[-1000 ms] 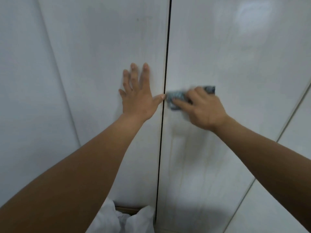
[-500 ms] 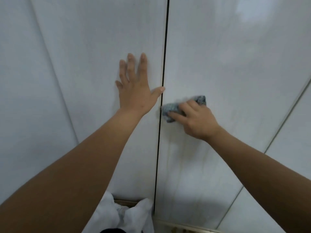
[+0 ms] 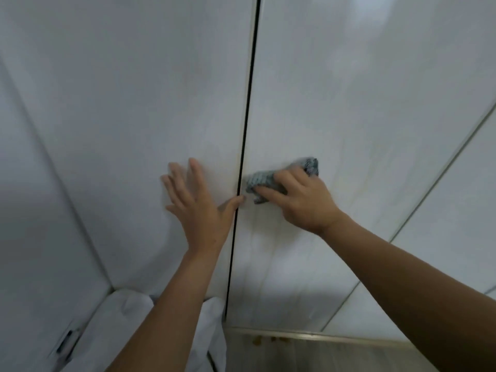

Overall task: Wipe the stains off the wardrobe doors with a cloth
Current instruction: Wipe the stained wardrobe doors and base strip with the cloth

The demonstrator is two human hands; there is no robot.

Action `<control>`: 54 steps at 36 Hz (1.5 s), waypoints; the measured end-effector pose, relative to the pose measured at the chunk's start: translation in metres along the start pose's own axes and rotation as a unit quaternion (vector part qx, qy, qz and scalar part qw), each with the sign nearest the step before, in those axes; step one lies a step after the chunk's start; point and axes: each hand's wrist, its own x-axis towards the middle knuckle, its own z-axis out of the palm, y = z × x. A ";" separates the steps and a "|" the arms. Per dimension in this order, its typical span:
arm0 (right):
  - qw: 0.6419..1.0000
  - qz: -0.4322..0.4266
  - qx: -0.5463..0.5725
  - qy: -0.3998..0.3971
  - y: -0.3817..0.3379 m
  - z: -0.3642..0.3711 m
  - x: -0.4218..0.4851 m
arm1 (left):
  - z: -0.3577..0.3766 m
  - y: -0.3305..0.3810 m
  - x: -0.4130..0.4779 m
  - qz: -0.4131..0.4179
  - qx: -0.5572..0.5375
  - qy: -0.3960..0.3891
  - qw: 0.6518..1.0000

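Right of the seam [image 3: 248,103], the cloth [image 3: 261,180] is clutched by the right hand [image 3: 303,202] and wiped lower; the left hand [image 3: 201,210] is spread flat.

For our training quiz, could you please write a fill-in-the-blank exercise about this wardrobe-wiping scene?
1. The crumpled grey cloth lies to the ___ of the dark vertical gap between the glossy white wardrobe doors.
2. The left hand, flat on a door, holds ___.
3. The right hand alone grips the ___.

Missing words: right; nothing; cloth.
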 end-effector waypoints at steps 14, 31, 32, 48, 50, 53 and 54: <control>0.999 -0.029 -0.001 -0.034 -0.021 0.020 -0.026 | 0.011 -0.017 -0.018 0.027 0.021 0.017 0.999; 0.990 -0.095 -0.002 -0.103 0.010 -0.007 -0.026 | 0.006 -0.004 -0.016 -0.007 -0.016 -0.007 1.000; 0.984 -0.130 -0.001 -0.125 0.015 -0.012 -0.026 | 0.005 -0.004 -0.016 -0.008 -0.019 -0.007 1.000; 0.996 0.073 -0.055 0.021 0.052 -0.037 -0.035 | 0.006 -0.005 -0.017 -0.003 -0.020 -0.002 1.000; 0.997 -0.006 -0.043 -0.059 0.047 -0.034 -0.057 | 0.006 -0.004 -0.017 -0.006 -0.020 -0.001 1.000; 0.980 -0.134 -0.028 -0.147 0.059 -0.043 -0.057 | 0.006 -0.005 -0.017 -0.009 -0.011 -0.002 1.000; 0.976 -0.153 -0.030 -0.149 0.064 -0.047 -0.050 | 0.006 -0.005 -0.017 -0.006 -0.008 0.000 1.000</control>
